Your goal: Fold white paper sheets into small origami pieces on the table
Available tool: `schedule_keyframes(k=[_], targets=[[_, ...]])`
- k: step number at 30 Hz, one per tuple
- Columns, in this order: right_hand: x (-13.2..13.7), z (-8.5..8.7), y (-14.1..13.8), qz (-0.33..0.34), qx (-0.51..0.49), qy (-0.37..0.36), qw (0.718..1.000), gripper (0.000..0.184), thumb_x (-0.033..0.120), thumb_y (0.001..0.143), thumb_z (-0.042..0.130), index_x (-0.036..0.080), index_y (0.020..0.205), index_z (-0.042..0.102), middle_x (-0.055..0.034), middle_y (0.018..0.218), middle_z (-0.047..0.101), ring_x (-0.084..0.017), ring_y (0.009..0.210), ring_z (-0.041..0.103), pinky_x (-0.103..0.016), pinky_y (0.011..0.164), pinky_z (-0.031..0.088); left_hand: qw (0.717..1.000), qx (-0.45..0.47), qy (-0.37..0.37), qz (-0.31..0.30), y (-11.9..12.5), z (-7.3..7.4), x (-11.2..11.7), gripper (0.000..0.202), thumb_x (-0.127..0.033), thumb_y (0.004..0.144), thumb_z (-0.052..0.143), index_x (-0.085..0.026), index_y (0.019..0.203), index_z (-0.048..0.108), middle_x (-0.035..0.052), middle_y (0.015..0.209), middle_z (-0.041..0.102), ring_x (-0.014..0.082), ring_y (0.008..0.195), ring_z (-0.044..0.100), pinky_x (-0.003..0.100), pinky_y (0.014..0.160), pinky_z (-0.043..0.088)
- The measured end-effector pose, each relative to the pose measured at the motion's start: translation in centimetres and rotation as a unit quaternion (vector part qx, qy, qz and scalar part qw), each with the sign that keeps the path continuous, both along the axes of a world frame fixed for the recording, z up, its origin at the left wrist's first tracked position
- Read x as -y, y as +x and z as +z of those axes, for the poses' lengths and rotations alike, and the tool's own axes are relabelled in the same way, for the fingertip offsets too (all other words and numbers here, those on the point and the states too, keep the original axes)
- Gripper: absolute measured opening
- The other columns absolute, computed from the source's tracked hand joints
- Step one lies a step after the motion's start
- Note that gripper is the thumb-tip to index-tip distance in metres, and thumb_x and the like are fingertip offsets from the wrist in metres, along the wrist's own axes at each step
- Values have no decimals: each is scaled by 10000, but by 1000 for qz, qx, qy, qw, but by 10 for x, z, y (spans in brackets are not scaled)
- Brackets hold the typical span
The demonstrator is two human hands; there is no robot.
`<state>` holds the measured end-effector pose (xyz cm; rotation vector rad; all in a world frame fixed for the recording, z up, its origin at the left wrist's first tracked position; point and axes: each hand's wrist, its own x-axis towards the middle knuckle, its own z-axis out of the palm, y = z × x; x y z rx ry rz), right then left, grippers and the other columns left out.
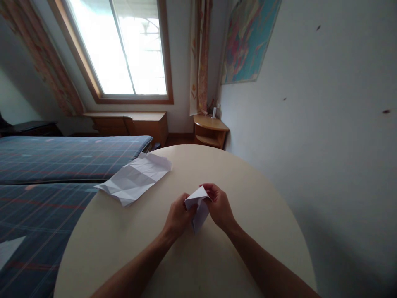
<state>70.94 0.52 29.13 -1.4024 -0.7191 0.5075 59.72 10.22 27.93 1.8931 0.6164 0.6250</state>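
Between my two hands is a piece of folded white paper point(201, 215), held just above the round table point(198, 265). My left hand point(180, 217) grips its left side, the thumb lying over the front. At the upper right corner, my right hand point(219, 206) pinches the paper with its fingers. The paper has a pointed top flap and a narrower part hanging down towards me. Fingertips behind the paper are partly hidden.
A creased white sheet point(136, 178) lies at the table's left edge. Left of the table is a bed with a plaid cover point(62, 161), with another white paper point(10, 250) on it. A corner shelf point(211, 123) and a desk point(139, 118) stand beyond. The wall point(325, 145) rises on the right.
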Motion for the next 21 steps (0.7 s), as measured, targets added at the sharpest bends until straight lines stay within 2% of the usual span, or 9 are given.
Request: schedule_keyframes(k=[7,14,21], targets=[[-1,-5,3,-29,25,27,999,318,216,700,643,198,1018,630,-60,885,725,-226,821,680,-289,632,507,1000,-2,14,-6,0,-4,-3,59,-236,733,624,-184,752,603,-24,691,650,136,626,570,214,566,383],[0,-4,5,-31,42,5,999,305,247,732,637,194,1032,646,-70,896,731,-226,823,680,-306,668,520,1000,-16,14,-13,0,-2,-3,62,-209,718,625,-174,768,638,-11,716,675,149,649,581,222,579,392],[1,-3,5,-36,43,3,998,234,227,721,599,182,947,642,-50,847,723,-198,741,659,-265,602,492,999,-43,17,-25,0,-5,-3,72,-219,720,616,-160,753,640,2,726,682,157,673,584,219,580,389]])
